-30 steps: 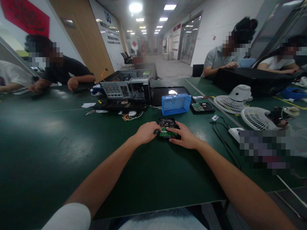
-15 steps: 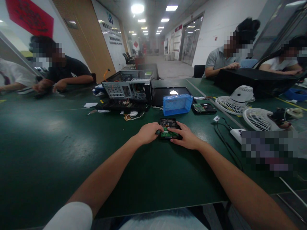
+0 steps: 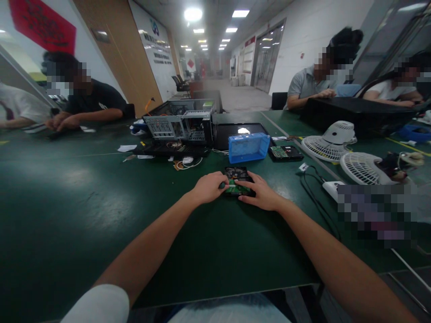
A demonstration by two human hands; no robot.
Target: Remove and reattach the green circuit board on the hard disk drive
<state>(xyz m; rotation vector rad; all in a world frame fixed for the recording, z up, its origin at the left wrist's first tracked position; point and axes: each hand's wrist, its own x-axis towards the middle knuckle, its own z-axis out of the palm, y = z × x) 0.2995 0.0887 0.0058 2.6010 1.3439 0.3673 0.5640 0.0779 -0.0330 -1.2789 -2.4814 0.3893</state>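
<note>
Hands (image 3: 209, 187) at either side, hard drive (image 3: 236, 189) between them

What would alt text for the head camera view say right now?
A person's left hand grips a small dark object at a black device bearing green circuitry, the right hand resting on it. Beyond, on the green table, are a blue bin and computer case; white fan parts lie right.

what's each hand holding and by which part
The left hand grips a tool by its dark handle; the right hand rests on the hard drive's right side.
</note>
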